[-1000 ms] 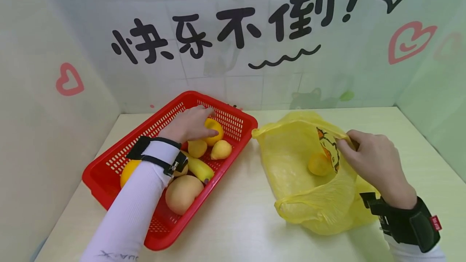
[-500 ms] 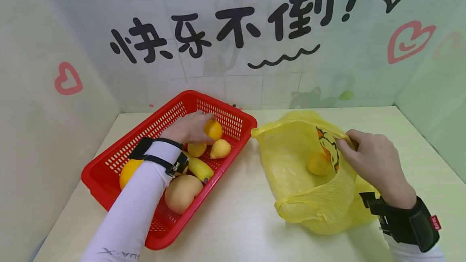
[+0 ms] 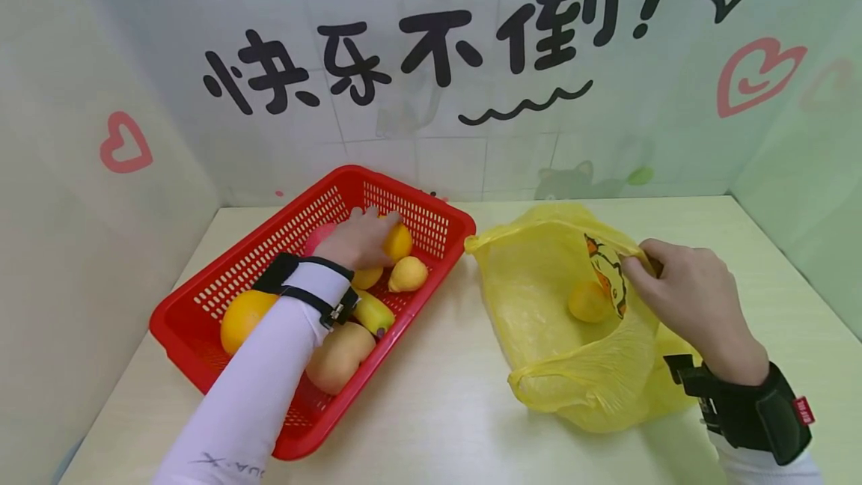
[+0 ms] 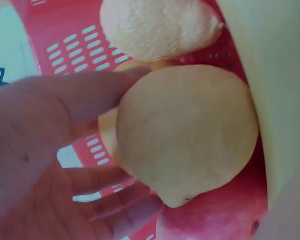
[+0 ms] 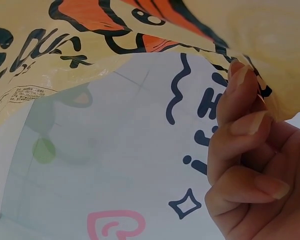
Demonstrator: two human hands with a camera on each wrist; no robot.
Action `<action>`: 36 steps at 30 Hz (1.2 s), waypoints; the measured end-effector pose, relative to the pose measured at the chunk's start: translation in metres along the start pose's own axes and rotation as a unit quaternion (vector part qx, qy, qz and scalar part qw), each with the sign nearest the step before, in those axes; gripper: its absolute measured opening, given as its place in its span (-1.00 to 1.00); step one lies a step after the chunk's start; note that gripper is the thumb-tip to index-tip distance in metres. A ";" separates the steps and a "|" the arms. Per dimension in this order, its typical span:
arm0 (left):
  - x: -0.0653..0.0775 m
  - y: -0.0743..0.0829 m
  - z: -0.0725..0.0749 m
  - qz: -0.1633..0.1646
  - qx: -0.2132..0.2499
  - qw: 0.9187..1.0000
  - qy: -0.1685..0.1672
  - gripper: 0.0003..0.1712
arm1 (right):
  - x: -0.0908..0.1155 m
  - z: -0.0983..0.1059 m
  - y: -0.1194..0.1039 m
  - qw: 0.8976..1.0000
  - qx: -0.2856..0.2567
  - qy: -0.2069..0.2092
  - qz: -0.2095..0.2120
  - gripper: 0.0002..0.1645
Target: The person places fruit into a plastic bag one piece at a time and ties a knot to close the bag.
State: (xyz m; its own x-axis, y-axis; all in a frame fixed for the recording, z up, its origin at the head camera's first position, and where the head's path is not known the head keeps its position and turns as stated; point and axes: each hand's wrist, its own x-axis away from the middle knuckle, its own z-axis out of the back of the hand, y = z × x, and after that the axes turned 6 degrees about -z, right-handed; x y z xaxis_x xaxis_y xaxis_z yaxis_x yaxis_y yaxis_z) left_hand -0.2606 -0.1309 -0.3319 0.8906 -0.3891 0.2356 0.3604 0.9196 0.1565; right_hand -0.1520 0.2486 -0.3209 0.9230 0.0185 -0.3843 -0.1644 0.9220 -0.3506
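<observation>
In the red basket point(image 3: 310, 436), my left hand point(image 3: 360, 238) reaches over an orange point(image 3: 399, 242) near the far right end. Its thumb and fingers lie around that fruit, partly hidden; in the left wrist view a lemon point(image 4: 190, 130) covers most of the orange point(image 4: 109, 132). Another lemon point(image 3: 408, 275) lies close by. My right hand point(image 3: 694, 298) pinches the rim of a yellow plastic bag point(image 3: 539, 305) between thumb and curled fingers, holding its mouth up. Inside the bag sits a yellow round fruit point(image 3: 590, 302). The right wrist view shows curled fingers point(image 5: 240, 125) at the printed plastic.
Also in the basket are a banana point(image 3: 373, 313), a large pale tan round fruit point(image 3: 340, 358), a bigger orange point(image 3: 244, 318) and a pinkish-red fruit point(image 3: 318, 236). The pale table point(image 3: 444, 395) meets a printed backdrop point(image 3: 431, 163) behind and side panels left and right.
My left hand has shifted slightly right and lower around the orange, uncovering a pinkish-red fruit behind the wrist. The right hand and bag stay in place.
</observation>
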 end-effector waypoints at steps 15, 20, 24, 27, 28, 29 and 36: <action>-0.006 0.006 -0.005 -0.005 0.003 1.000 0.021 -0.18 | 0.001 0.002 0.000 1.000 -0.002 -0.005 -0.007 -0.55; -0.008 0.005 -0.006 -0.008 -0.004 0.999 0.036 -0.17 | 0.001 0.003 0.000 1.000 -0.003 -0.004 -0.006 -0.55; -0.007 0.005 -0.005 -0.007 -0.003 0.999 0.042 -0.18 | 0.000 0.003 0.000 1.000 -0.003 0.000 -0.002 -0.55; -0.007 0.005 -0.005 -0.005 0.000 0.999 0.040 -0.20 | 0.000 0.004 0.000 1.000 -0.003 -0.001 -0.002 -0.55; -0.007 0.005 -0.005 -0.004 0.001 0.999 0.039 -0.21 | 0.000 0.004 0.000 1.000 -0.003 -0.001 -0.002 -0.56; -0.007 0.005 -0.005 -0.003 0.002 0.999 0.038 -0.21 | 0.000 0.004 0.000 1.000 -0.004 -0.002 -0.003 -0.56; -0.006 0.004 -0.004 -0.009 0.008 0.999 0.046 -0.21 | 0.001 0.005 0.001 1.000 -0.004 -0.003 -0.006 -0.56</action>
State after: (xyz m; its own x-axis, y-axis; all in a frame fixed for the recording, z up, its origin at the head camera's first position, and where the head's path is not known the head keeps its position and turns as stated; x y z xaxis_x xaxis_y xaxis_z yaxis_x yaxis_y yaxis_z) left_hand -0.2635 -0.1243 -0.3369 0.9057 -0.3989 0.1434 0.3734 0.9109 0.1756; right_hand -0.1493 0.2515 -0.3178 0.9270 0.0103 -0.3749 -0.1562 0.9194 -0.3610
